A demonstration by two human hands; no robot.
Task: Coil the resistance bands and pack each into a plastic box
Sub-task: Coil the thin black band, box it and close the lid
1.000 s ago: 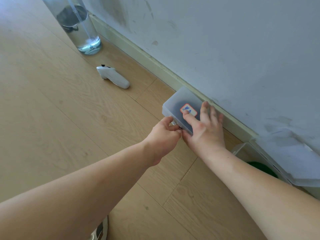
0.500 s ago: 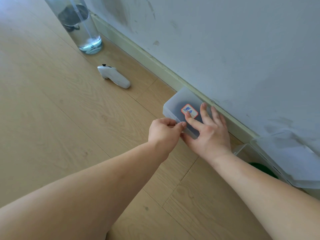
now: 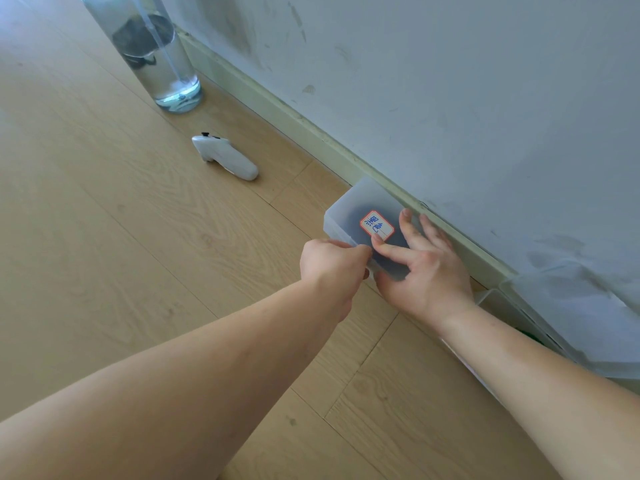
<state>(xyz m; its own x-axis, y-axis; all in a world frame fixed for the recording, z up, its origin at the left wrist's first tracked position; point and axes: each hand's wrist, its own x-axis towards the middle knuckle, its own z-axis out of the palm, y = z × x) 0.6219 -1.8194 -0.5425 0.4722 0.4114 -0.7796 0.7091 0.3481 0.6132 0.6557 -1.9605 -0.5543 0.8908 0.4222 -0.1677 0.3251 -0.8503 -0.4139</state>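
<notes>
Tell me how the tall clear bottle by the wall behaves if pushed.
The bottle is tall on a narrow base, so a high push would likely tip it. It seems to hold water, so probably fairly heavy. Its round body might roll once down.

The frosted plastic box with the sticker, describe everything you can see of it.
The frosted plastic box is translucent, flat, rectangular, lid on, lying on the wooden floor by the skirting board. A red-bordered label with blue handwriting sits on its lid; something dark shows through. The right hand presses flat on top; the left hand pinches its near edge.
</notes>
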